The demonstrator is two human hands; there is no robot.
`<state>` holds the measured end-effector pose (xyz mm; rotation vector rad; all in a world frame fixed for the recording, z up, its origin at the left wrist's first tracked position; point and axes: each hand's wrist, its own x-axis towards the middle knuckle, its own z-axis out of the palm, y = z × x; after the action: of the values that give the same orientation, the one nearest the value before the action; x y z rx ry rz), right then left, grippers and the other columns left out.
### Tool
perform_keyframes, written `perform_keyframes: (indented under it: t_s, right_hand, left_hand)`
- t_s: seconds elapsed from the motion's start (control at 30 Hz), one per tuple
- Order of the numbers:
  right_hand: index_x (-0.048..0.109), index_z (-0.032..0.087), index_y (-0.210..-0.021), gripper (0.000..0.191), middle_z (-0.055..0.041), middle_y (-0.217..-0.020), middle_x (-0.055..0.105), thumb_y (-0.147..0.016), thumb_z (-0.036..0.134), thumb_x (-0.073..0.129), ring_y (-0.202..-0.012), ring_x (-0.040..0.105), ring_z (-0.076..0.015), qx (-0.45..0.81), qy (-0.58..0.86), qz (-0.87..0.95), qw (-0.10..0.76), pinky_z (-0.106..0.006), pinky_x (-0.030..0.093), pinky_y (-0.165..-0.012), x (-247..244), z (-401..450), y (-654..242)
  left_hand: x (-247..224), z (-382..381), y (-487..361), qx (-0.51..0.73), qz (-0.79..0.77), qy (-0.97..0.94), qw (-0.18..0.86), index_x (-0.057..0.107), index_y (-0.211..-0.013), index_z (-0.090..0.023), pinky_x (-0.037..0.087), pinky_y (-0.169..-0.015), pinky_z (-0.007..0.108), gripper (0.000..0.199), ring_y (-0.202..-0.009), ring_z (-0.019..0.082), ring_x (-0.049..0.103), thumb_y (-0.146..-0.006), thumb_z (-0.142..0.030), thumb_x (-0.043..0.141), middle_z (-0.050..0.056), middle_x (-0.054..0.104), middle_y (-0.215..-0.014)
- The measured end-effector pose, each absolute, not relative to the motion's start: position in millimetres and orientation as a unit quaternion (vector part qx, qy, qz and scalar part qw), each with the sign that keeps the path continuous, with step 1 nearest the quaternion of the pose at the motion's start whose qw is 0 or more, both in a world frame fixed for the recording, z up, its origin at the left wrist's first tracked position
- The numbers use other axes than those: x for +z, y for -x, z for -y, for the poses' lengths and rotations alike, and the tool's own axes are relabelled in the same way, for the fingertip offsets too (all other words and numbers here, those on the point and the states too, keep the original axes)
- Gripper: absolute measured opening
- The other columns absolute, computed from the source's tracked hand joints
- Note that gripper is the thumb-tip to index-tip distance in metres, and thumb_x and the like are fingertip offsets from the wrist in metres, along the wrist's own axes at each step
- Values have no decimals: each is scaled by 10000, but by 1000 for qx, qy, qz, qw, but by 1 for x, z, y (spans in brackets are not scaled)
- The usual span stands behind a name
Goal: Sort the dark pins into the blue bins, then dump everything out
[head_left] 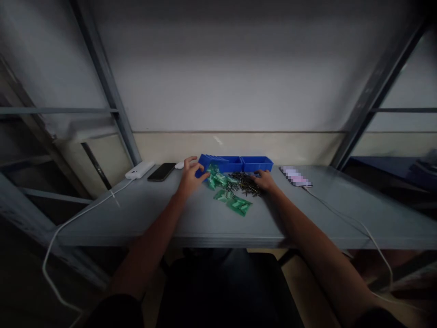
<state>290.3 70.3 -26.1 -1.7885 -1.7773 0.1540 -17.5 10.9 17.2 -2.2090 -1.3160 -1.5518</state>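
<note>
My left hand (191, 176) is at the left of the green packets, thumb and fingers curved apart with no object visible between them. Beside its thumb lies a heap of crumpled green see-through packets (215, 176). Two flatter green packets (239, 205) lie closer to me, with small pieces inside. My right hand (264, 181) rests at the right side of a pile of small dark metal parts (246, 183), which look like screws. Its fingers are bent down against the pile; what they pinch, if anything, is too small to make out. Some shinier metal pieces (232, 187) lie beside the packets.
Behind the pile stand blue plastic bins (256, 164), with a stack of blue pieces (213, 158) at the left one. A white power bank (139, 170) and a dark phone (162, 172) lie left on the grey table (211, 228). Another phone (295, 176) with a cable lies right.
</note>
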Motion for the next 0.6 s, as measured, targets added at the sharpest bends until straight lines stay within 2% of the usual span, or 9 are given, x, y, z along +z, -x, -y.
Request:
perform_keyframes:
  t_s: [0.37,0.6]
  right_hand:
    - [605,139,-1052,443,-141,-1025,556,-773,466,501,-980,500,-231,62,675,671,302,-325,364,-875,-26,-71,-290]
    - [611,128,-1043,440,-142,-988,569,-789,459,473,-1043,465,-242,59,667,683,292,-327,361,-884,-24,-69,-290]
  left_hand:
    - [24,-5,20,-522,413,735,133,524,-705,-170,364,-980,366,117,-1119,214,442,-713,-238,619,81,401,-1170]
    - [32,-5,31,-614,499,591,154,484,-752,-178,333,-983,372,128,-1136,233,425,-741,-256,585,108,438,-1155]
